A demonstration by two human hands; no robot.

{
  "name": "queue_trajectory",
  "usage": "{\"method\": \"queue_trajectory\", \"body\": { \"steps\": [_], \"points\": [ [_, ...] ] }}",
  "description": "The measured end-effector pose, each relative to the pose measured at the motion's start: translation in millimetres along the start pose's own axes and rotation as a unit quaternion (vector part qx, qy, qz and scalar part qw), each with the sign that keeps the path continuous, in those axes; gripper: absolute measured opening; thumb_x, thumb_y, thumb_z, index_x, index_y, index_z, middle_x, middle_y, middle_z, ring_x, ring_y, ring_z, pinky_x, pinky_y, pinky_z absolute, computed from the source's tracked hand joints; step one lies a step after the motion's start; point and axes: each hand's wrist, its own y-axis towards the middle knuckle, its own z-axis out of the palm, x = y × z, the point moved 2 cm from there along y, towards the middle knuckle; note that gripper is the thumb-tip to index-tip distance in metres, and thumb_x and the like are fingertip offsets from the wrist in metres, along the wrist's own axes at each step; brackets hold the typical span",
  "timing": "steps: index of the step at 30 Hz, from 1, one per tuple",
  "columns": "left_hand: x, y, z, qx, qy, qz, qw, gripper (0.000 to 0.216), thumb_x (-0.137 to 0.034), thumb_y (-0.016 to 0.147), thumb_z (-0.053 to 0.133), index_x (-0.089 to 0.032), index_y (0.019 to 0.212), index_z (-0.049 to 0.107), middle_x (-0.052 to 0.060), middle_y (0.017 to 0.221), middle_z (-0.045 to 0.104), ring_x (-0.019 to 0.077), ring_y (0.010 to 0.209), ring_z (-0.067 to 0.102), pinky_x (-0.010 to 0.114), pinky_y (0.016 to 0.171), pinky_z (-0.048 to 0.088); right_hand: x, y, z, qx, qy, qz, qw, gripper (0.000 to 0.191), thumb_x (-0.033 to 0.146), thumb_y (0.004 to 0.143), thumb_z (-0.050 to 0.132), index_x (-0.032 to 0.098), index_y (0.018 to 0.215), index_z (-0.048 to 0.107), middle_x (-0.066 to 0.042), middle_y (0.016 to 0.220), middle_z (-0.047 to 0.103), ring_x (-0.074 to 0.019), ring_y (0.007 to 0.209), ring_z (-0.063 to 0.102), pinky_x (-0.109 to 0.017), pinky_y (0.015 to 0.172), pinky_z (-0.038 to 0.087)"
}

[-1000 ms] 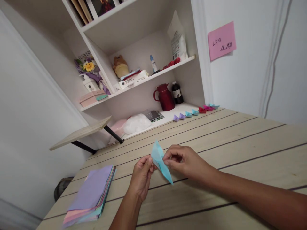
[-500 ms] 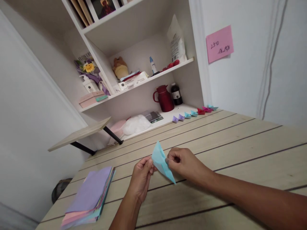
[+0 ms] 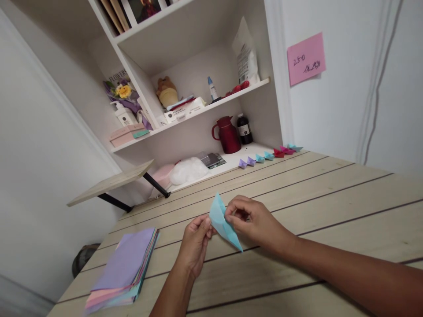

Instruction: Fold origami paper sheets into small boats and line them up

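A folded light-blue paper, pointed at both ends, is held just above the wooden table. My left hand pinches its left edge with thumb and fingers closed. My right hand pinches its upper right side, fingers curled over the fold. A stack of coloured paper sheets, purple on top, lies on the table to the left of my left hand.
A row of several small folded paper boats, purple, blue and pink, lines the table's far edge. Behind it white shelves hold a dark red jug, a dark bottle, boxes and a toy. A pink note sticks to the wall.
Both hands keep their pinch on the blue paper. The right fingers have shifted slightly along the fold, and the paper's lower tip has swung a little to the right.
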Motion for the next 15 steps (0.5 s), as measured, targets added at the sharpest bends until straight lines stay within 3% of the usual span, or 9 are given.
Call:
{"method": "queue_trajectory", "body": {
  "steps": [6, 15],
  "points": [
    [-1.8, 0.2, 0.3, 0.000, -0.014, -0.002, 1.000, 0.021, -0.032, 0.074, 0.076, -0.012, 0.079, 0.069, -0.004, 0.055, 0.049, 0.0075, 0.056, 0.041, 0.019, 0.060, 0.038, -1.1, -0.1, -1.8, -0.016, 0.030, 0.009, 0.999, 0.013, 0.013, 0.074, 0.058, 0.022, 0.082, 0.052, 0.004, 0.070, 0.053, -0.0114, 0.060, 0.051, -0.023, 0.055, 0.040],
    [-2.2, -0.7, 1.7, -0.001, -0.028, -0.004, 1.000, 0.021, -0.031, 0.072, 0.078, -0.012, 0.077, 0.068, -0.004, 0.057, 0.051, 0.0068, 0.056, 0.042, 0.018, 0.061, 0.040, 5.7, -1.6, -1.2, 0.006, 0.032, 0.001, 0.999, 0.018, 0.013, 0.071, 0.062, 0.022, 0.084, 0.052, 0.002, 0.088, 0.054, -0.0111, 0.066, 0.053, -0.024, 0.060, 0.043]
  ]
}}
